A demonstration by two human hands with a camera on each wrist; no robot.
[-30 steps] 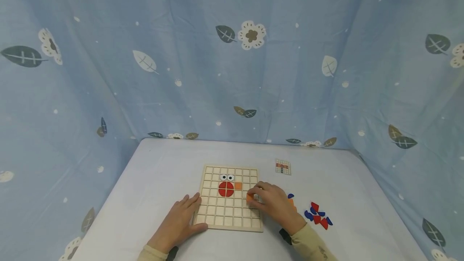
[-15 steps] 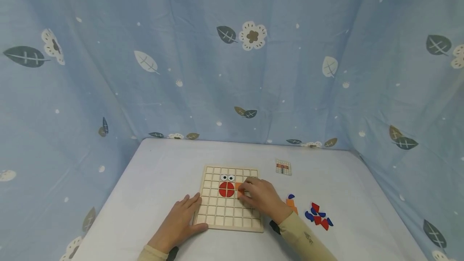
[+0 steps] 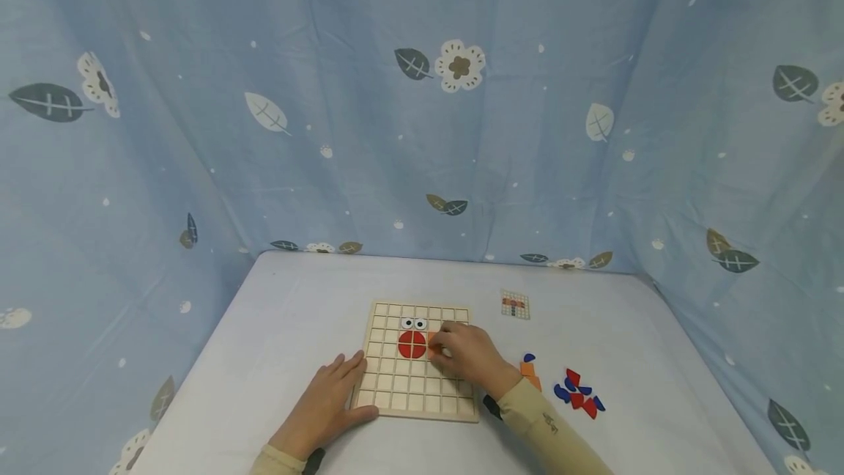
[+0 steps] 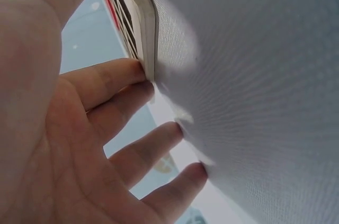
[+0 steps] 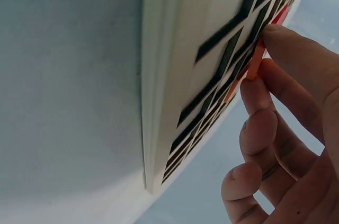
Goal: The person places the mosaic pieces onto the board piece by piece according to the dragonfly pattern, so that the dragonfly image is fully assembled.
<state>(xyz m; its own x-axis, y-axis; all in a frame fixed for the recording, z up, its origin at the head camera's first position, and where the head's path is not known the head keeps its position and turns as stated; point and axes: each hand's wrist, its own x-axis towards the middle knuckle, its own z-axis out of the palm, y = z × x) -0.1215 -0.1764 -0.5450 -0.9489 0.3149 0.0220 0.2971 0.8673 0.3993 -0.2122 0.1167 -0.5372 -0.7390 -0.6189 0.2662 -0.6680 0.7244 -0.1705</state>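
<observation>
A wooden grid board lies on the white table. Set in its cells are a red circle of quarter pieces and two eye tiles above it. My right hand pinches an orange square tile between thumb and fingertips, right of the red circle; the tile is tilted at the board's surface. Another orange tile sits there, partly hidden by the fingers. My left hand rests at the board's left edge with fingers spread, fingertips touching the frame and table.
Right of the board lie orange tiles, a blue half-round piece and a pile of red pieces and blue pieces. A small pattern card lies behind them. A blue curtain encloses the table's back and sides.
My right hand has moved left across the board with the orange tile, from near the right edge to the cells beside the red circle. The left hand has stayed in place.
</observation>
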